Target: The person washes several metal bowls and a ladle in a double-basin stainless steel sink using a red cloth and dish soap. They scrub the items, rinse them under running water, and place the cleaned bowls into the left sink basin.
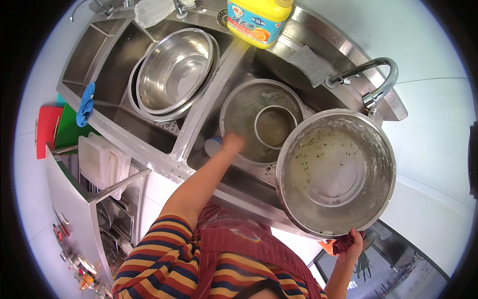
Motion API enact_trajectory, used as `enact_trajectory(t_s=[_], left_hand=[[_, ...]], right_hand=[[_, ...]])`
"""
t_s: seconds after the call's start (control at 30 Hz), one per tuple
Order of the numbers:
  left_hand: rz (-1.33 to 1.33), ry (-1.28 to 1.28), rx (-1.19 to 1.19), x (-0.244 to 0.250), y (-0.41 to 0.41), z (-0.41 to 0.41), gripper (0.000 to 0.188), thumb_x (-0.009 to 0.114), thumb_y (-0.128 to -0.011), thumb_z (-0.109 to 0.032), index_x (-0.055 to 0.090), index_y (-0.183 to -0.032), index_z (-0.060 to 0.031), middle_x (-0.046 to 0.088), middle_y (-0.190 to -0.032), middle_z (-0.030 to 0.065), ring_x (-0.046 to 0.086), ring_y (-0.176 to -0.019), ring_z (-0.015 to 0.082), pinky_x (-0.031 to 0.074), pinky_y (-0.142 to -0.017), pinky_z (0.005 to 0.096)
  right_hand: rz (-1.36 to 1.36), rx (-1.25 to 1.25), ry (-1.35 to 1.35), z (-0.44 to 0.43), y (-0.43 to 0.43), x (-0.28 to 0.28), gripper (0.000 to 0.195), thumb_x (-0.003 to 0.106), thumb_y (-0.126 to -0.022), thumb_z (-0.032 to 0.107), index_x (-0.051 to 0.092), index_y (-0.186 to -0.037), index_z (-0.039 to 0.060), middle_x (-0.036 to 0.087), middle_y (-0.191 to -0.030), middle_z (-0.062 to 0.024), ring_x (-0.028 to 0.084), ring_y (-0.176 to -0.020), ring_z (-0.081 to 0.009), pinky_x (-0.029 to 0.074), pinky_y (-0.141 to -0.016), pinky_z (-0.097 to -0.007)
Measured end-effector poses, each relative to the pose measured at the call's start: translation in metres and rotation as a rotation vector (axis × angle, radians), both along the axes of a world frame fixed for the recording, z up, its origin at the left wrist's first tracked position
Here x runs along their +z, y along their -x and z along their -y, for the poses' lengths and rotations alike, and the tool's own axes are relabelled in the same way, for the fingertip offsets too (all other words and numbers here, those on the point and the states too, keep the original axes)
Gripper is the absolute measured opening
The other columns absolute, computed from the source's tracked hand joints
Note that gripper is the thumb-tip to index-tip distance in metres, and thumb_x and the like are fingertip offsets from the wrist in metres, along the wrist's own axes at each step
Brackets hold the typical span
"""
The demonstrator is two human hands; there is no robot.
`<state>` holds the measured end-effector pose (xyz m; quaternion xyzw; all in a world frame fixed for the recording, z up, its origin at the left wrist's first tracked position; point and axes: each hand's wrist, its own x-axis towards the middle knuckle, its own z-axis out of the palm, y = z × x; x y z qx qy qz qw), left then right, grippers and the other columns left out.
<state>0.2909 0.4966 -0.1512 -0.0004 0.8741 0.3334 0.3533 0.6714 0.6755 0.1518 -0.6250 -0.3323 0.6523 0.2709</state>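
My left hand (234, 141) reaches over the near-left rim of a steel basin (246, 93) of cloudy water in the right-hand sink. Its fingers are blurred and partly hidden. Within that basin sits a smaller round metal container (276, 127) holding murky liquid. With my right hand (353, 246) I grip the near rim of a large steel basin (336, 168), along with a dark red bunched thing (341, 244), perhaps cloth. The large basin is tilted, its inside facing me, with pale residue and green flecks on its wall and bottom. It overlaps the sink's right end.
A curved faucet (390, 74) stands behind the large basin. Clean-looking steel bowls (175, 71) are nested in the middle sink. A yellow detergent jug (257, 22) and a grey scouring pad (310, 65) lie along the back ledge. A blue cloth (86, 104) hangs over the left front edge.
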Motion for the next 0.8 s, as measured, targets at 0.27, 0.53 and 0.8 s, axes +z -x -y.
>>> enact_trajectory(t_s=[0.27, 0.53, 0.8], left_hand=[[0.556, -0.268, 0.263, -0.004, -0.015, -0.076, 0.054, 0.068, -0.083, -0.023, 0.046, -0.125, 0.0017, 0.058, -0.114, 0.0180, 0.064, -0.084, 0.0288, 0.058, -0.063, 0.0399], [0.594, -0.295, 0.259, -0.001, -0.014, -0.074, 0.032, 0.053, -0.085, -0.009, 0.053, -0.117, -0.0003, 0.064, -0.095, 0.0196, 0.068, -0.072, 0.0291, 0.058, -0.053, 0.0398], [-0.255, -0.045, -0.376, 0.039, 0.026, -0.041, 0.053, 0.045, -0.079, -0.006, 0.047, -0.132, -0.0003, 0.064, -0.081, 0.0249, 0.062, -0.048, 0.0311, 0.056, -0.063, 0.0412]], right_hand=[[0.126, -0.062, -0.071, 0.016, 0.020, 0.026, 0.034, 0.065, -0.079, 0.014, 0.053, -0.110, 0.0071, 0.065, -0.085, -0.0058, 0.064, -0.066, -0.0180, 0.050, -0.044, -0.0280], [0.113, -0.174, 0.066, 0.011, 0.007, 0.020, 0.029, 0.060, -0.080, 0.017, 0.053, -0.107, 0.0086, 0.062, -0.077, -0.0044, 0.057, -0.053, -0.0165, 0.041, -0.033, -0.0261], [0.074, -0.080, 0.052, 0.005, 0.006, 0.009, 0.028, 0.058, -0.080, 0.015, 0.051, -0.106, 0.0046, 0.060, -0.078, -0.0060, 0.056, -0.053, -0.0180, 0.039, -0.034, -0.0287]])
